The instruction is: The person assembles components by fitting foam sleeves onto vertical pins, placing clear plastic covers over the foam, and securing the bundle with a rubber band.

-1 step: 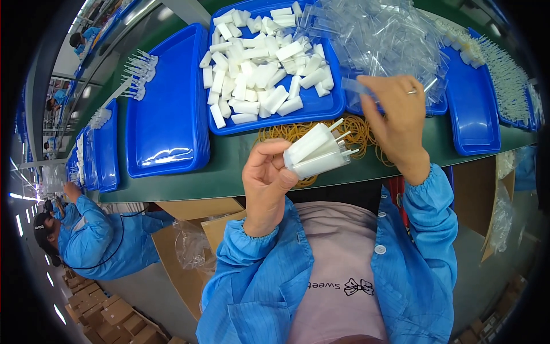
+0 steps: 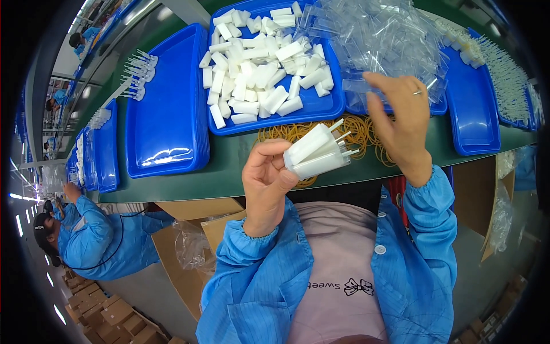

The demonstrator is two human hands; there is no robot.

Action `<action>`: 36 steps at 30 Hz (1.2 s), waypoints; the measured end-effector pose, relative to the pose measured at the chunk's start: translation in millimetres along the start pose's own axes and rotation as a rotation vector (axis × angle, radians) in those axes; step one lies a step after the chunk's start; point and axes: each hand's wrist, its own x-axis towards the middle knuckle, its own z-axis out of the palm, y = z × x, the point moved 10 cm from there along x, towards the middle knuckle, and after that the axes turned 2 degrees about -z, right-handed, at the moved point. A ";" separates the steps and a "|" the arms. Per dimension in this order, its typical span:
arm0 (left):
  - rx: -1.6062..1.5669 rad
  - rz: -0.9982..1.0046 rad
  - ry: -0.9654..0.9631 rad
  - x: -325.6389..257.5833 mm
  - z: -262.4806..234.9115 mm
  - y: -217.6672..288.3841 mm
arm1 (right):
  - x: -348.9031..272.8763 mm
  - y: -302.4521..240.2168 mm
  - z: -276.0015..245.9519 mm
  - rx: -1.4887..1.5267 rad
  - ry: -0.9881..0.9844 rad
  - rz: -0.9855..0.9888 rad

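My left hand [image 2: 266,186] is closed round a bundle of white foam-like blocks [image 2: 315,153], held in front of my chest above the table edge. Thin white sticks [image 2: 342,136] poke out from the bundle's right end, and a clear film seems to wrap its left end. Over the front edge of the clear-sleeve pile, my right hand [image 2: 404,117] has its thumb and forefinger apart. A clear plastic sleeve [image 2: 354,86] lies just left of those fingertips, with no grip on it that I can see.
White blocks [image 2: 252,74] fill a blue tray [image 2: 275,123]; clear sleeves [image 2: 389,40] heap beside it. Rubber bands [image 2: 355,129] lie in front. Blue trays [image 2: 166,114] stack at left; white stick pieces [image 2: 504,74] lie far right. A co-worker [image 2: 109,235] in blue stands left.
My right hand has shifted slightly to the right, and its thumb and forefinger have come off the clear sleeve. My left hand and the bundle stay put.
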 end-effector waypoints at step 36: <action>0.882 0.400 -0.259 -18.3 75.4 36.3 | -24.3 8.2 -11.3 0.942 -0.154 0.593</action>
